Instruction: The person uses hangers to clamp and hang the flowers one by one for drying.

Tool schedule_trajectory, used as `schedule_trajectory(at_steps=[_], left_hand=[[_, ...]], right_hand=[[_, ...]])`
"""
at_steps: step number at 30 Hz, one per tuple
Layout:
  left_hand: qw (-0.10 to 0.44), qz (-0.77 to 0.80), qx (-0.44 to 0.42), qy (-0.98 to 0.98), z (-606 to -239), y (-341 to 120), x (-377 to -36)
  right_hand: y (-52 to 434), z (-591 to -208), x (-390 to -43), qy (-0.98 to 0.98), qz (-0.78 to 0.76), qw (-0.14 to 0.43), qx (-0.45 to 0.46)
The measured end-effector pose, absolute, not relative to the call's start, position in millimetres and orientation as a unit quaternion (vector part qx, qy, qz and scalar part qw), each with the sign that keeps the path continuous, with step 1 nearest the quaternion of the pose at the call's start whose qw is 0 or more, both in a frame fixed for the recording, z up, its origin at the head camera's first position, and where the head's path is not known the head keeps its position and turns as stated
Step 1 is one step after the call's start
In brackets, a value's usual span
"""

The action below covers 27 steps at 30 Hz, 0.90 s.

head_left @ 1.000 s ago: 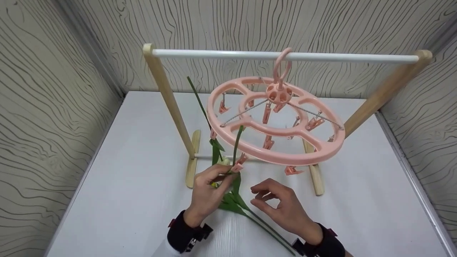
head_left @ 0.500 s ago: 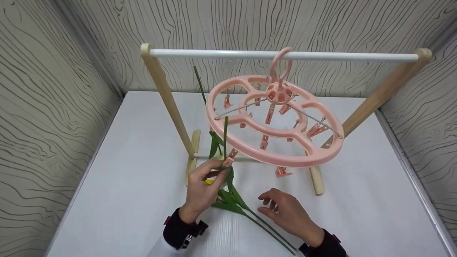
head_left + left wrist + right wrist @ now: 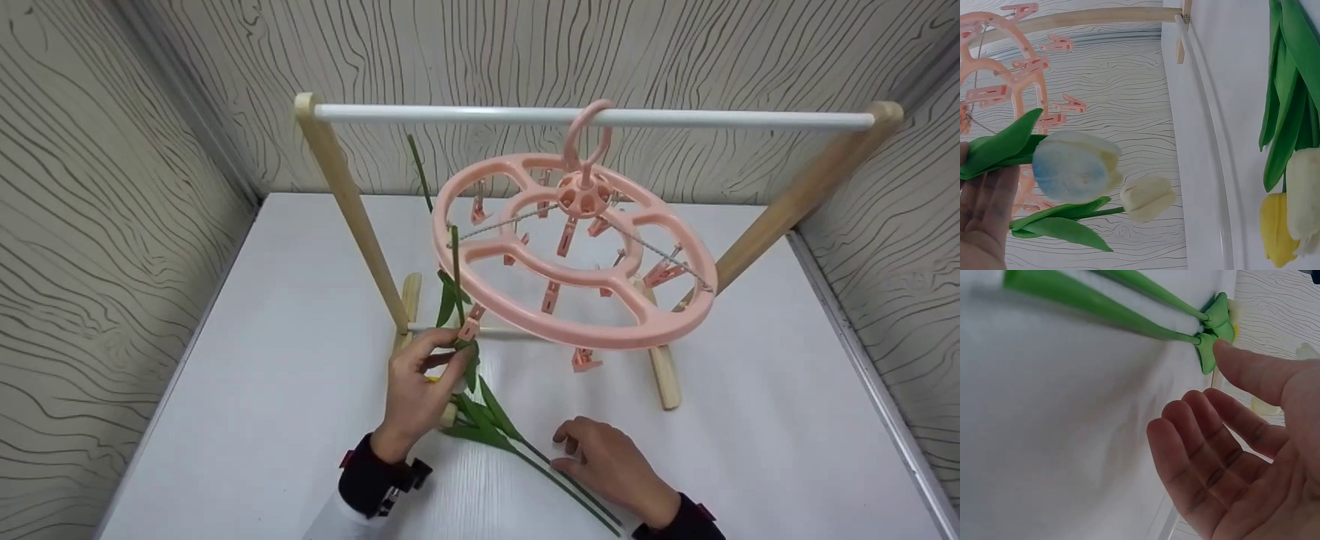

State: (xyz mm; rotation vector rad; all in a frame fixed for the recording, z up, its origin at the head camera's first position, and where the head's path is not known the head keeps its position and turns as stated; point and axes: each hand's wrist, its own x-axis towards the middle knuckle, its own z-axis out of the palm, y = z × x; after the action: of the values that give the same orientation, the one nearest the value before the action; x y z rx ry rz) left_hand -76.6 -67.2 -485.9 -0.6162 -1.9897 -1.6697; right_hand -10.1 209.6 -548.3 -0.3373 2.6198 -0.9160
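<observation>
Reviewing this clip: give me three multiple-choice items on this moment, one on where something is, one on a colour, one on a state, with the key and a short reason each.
1. Where does the round clip hanger hang?
A. from the white rail
B. flat on the table
C. from a wall hook

2. What colour is the hanger?
A. blue
B. pink
C. black

3. What is the right hand doing?
A. gripping a clip
B. holding the rail
C. lowered open, holding nothing, above the green stems lying on the table

Key: 1 A, its hook loops over the rail; 2 B, ring and clips are pink; 3 C, the right wrist view shows an empty palm, while the left hand holds a hanging stem.
</observation>
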Motion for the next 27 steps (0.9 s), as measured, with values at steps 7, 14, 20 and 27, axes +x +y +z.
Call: schedule_trajectory(at_steps=[7,14,20,27], left_hand=[[0.236,-0.606,-0.22,-0.727,-486.3,-68.1,-79.4],[0.239,-0.605,-0.225,-0.725,-486.4,-69.1,-83.6],[0.235,-0.607,-0.22,-0.727,-486.2,-69.9,-84.4],[0.226,-0.61,-0.216,-0.729,-486.7,-70.3,-83.6]], right_hand=[[212.0,-555.1,-6.9,0.922,-0.315,0.189,-0.121],[212.3,-555.9,-5.1,0.928,-0.299,0.181,-0.129],[208.1,-557.2,-3.2,0.933,-0.288,0.173,-0.132],[207.7,-558.5,-1.3,0.941,-0.274,0.134,-0.147]])
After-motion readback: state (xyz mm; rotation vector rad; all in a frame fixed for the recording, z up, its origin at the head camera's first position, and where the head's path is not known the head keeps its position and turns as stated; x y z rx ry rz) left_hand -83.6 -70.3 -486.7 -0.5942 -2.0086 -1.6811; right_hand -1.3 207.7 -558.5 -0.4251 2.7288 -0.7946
